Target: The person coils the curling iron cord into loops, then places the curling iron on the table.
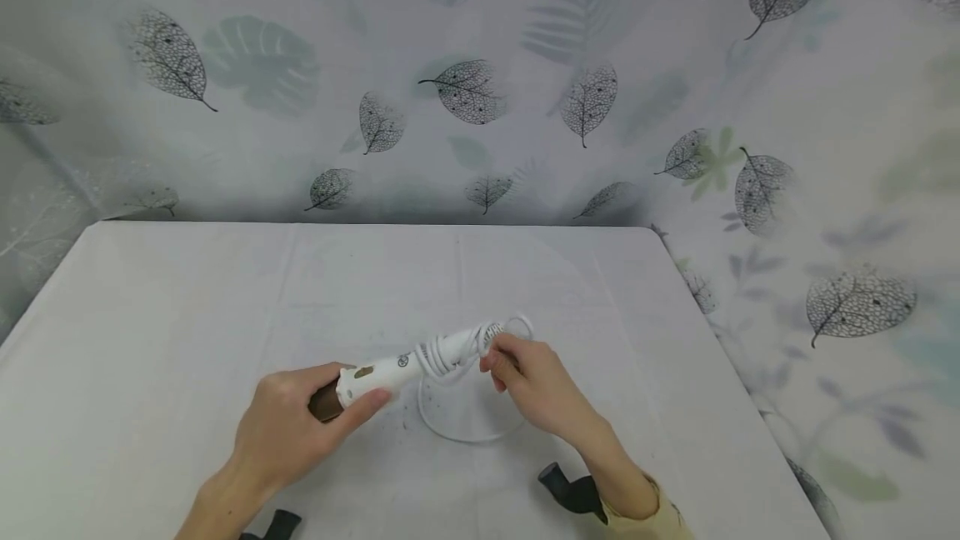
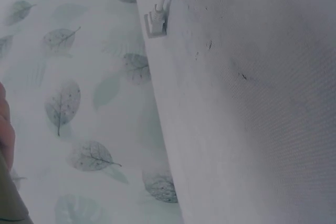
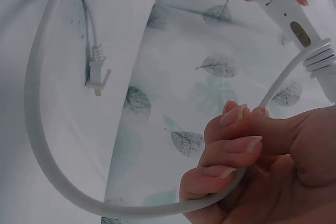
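Note:
My left hand [image 1: 288, 419] grips the brown end of a white hair iron [image 1: 386, 375], held tilted above the table. White power cord [image 3: 34, 114] is wound in several turns round the iron's handle. Near the handle's far end, my right hand [image 1: 536, 382] pinches the cord between thumb and fingers. From there the cord hangs in a wide loop. Its plug [image 3: 96, 74] appears over the white tabletop in the right wrist view; the left wrist view shows the plug [image 2: 156, 23] too. Only a sliver of left-hand fingers [image 2: 5, 129] shows in that view.
A white-covered table [image 1: 187, 298] lies beneath both hands. Leaf-printed curtain [image 1: 465, 15] hangs behind it and along the right side. Black curved pieces sit by the right wrist [image 1: 570, 490] and left wrist [image 1: 276, 526]. Small dark specks mark the cloth.

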`<state>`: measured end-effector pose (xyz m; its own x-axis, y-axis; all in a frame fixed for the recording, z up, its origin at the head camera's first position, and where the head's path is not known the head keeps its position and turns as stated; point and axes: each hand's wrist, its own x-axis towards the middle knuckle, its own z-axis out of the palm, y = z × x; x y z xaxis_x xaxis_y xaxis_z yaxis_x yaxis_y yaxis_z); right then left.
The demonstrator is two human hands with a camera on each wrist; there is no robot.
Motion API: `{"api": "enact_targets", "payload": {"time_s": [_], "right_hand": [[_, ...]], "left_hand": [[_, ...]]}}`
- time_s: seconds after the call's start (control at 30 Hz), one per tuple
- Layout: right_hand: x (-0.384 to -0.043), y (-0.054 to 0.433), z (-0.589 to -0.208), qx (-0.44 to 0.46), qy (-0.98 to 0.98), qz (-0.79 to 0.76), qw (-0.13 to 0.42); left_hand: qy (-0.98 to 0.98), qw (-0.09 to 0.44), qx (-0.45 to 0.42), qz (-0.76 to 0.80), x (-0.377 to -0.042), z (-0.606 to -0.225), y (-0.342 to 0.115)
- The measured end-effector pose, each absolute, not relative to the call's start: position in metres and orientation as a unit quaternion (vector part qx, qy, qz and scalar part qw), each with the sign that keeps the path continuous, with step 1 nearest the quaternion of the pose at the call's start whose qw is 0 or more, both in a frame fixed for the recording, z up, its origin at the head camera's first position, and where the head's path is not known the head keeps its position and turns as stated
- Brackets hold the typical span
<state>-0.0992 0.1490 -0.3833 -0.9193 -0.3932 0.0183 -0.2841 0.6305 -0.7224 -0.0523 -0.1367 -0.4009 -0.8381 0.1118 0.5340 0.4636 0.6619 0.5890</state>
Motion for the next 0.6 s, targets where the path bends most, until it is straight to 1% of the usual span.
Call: {"api": "enact_targets", "payload": {"time_s": [0.1, 0.2, 0.33, 0.5, 0.6], "right_hand": [[-0.0982, 0.1487, -0.3822, -0.194, 0.907, -0.370, 0.057], [-0.0986, 0.1485, -0.3817, -0.186, 0.905, -0.377, 0.061], [-0.1004, 0.1499, -0.3841, -0.178, 0.893, -0.407, 0.072], [-0.1044, 0.1499, -0.3870, -0.194, 0.899, -0.391, 0.048], [-0.1045, 0.1488, -0.3871, -0.190, 0.894, -0.402, 0.052]], "left_hand": [[-0.879, 0.227, -0.183, -0.376, -0.0515, -0.4010, -0.1363], [-0.880, 0.213, -0.195, -0.378, -0.0510, -0.4013, -0.1366], [-0.880, 0.181, -0.210, -0.385, -0.0500, -0.4011, -0.1367], [-0.872, 0.143, -0.250, -0.395, -0.0498, -0.4011, -0.1360], [-0.867, 0.121, -0.276, -0.397, -0.0493, -0.4011, -0.1360]]}}
